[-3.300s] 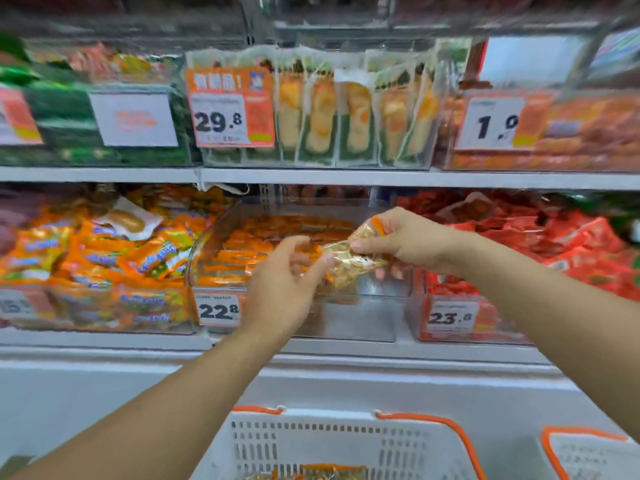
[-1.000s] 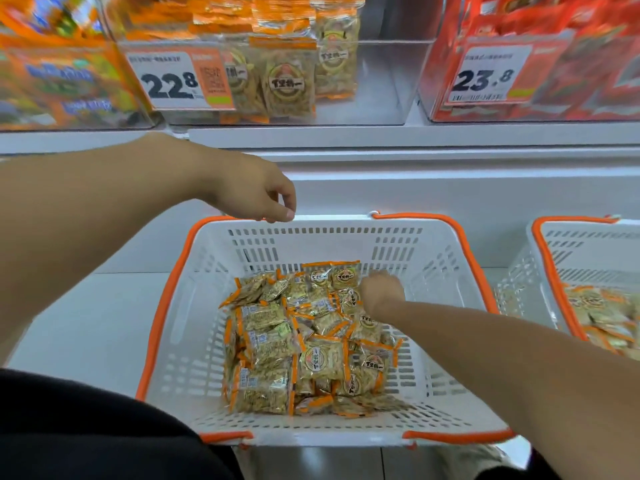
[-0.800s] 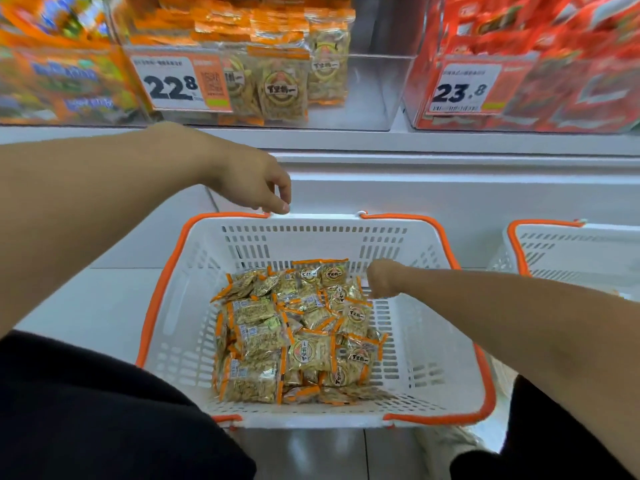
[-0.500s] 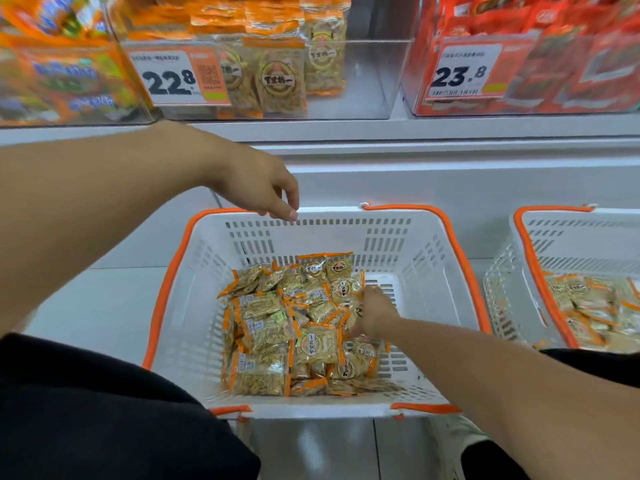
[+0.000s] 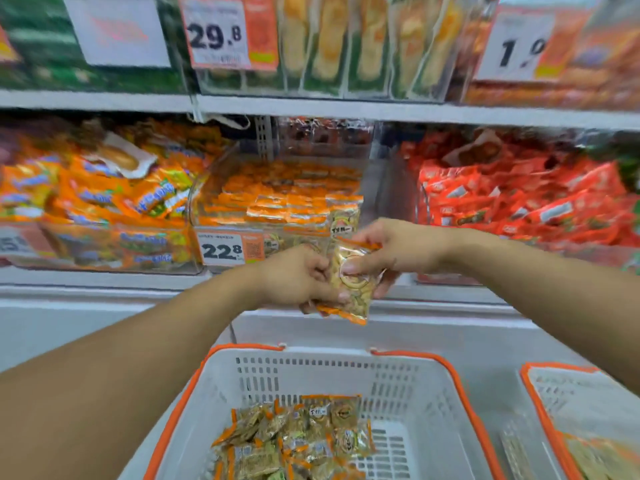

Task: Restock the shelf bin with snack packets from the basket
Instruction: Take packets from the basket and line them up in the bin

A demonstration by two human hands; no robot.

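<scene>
Both my hands pinching one snack packet (image 5: 350, 278), right hand (image 5: 388, 249) on top, left hand (image 5: 298, 277) at its side, in front of shelf bin (image 5: 277, 206) tagged 22.8, above white basket (image 5: 325, 372) of more packets, second basket (image 5: 554, 386) at right, tags 29.8 and 1.9 above.

- A price tag (image 5: 221, 250) on the front of the clear shelf bin (image 5: 277, 216), at 12 o'clock from the basket (image 5: 325, 379), reads "22.8".
- On the upper shelf, at 11 o'clock, an orange-edged tag (image 5: 218, 32) reads "29.8".
- At 1 o'clock, a white tag (image 5: 516, 46) reads "1.9".
- The packets' print is too small to read.
</scene>
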